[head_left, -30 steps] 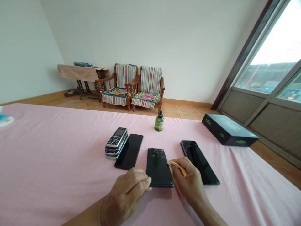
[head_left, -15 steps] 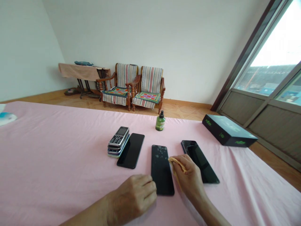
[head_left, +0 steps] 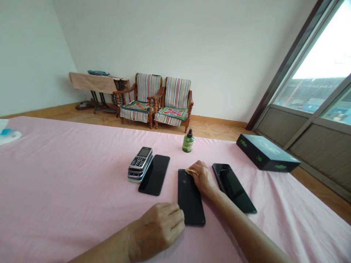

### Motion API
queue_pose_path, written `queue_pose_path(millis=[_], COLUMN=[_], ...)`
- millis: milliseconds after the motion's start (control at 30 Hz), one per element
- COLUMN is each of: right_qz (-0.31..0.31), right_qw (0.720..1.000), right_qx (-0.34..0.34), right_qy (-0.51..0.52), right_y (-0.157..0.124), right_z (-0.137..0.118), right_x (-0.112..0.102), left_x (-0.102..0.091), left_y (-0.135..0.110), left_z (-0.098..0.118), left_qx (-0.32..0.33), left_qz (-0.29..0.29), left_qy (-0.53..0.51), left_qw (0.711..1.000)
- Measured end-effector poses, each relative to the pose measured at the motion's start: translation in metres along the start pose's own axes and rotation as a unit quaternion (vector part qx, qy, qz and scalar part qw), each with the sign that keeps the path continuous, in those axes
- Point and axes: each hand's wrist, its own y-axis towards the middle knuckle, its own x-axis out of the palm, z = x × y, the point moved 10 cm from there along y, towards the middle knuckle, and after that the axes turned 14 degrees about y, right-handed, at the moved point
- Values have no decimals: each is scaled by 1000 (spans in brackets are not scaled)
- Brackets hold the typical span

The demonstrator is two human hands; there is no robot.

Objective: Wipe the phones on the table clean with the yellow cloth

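Observation:
A black smartphone [head_left: 191, 204] lies flat on the pink bedsheet in front of me, with a few faint marks near its far end. Curled fingers of my left hand [head_left: 160, 228] press against its near left edge and hold it in place. My right hand [head_left: 203, 179] is closed on a small yellow cloth [head_left: 191, 171], which touches the phone's far end. To the left lies a second black smartphone [head_left: 155, 174], leaning near a stack of phones topped by a keypad phone [head_left: 140, 159]. Right of my right forearm is another dark smartphone [head_left: 235, 188].
A green spray bottle [head_left: 188, 141] stands upright beyond the phones. A flat black box [head_left: 267, 151] sits at the right edge of the pink sheet [head_left: 68, 175]. Past the far edge are two wooden chairs [head_left: 172, 102] and a cloth-covered table [head_left: 94, 81]; a window [head_left: 309, 87] is at the right.
My right hand has moved the cloth forward and left, from the phone's right edge onto its far end. Fewer wet spots show there now. The left hand has stayed at the phone's edge.

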Motion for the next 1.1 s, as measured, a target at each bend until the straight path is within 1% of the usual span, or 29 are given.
queue_pose_path(millis=[100, 200, 300, 367, 400, 500, 567, 600, 633, 700, 800, 833, 900, 967, 1033, 1100], right_qz=[-7, -16, -34, -53, -56, -82, -95, -102, -108, -96, -7, 12, 31, 40, 49, 45], right_qw=[1000, 1000, 998, 996, 996, 994, 992, 990, 989, 988, 994, 995, 997, 997, 997, 998], right_qx=[-11, -18, -22, -4, -6, -18, -19, -15, -10, 7, 7, 4, -1, -1, 1, 0], right_qy=[6, 19, 38, 69, 75, 76, 86, 93, 102, 118, 111, 96, 72, 64, 54, 47], right_y=[-12, -30, -55, -77, -89, -121, -132, -133, -130, -113, -69, -54, -27, -7, 5, 9], right_z=[-5, -17, -34, -42, -47, -60, -66, -68, -70, -69, -61, -56, -42, -27, -15, -8], right_x=[0, -4, -9, -9, -10, -5, -3, -3, -3, -8, -23, -23, -15, -4, 5, 12], left_x=[-1, -2, -2, -3, -3, -5, -6, -7, -8, -8, -7, -6, -6, -6, -6, -6], left_y=[1, 1, 1, 1, 1, 1, 1, 1, 1, 2, 2, 2, 1, 0, 0, 1], left_z=[0, 1, 2, 1, 1, 1, 1, 1, 1, 0, 0, 0, -1, 0, 1, 2], left_qx=[-2, 0, 4, 1, -1, -5, -5, -4, -3, -4, -4, -4, -5, -3, 2, 6], left_qz=[-1, 0, 3, 5, 6, 14, 21, 23, 25, 27, 23, 21, 21, 25, 24, 18], left_qy=[1, 4, 9, 14, 16, 22, 20, 18, 18, 19, 17, 14, 11, 14, 17, 16], left_qw=[1000, 1000, 1000, 1000, 1000, 1000, 1000, 1000, 1000, 999, 1000, 1000, 1000, 1000, 1000, 1000])
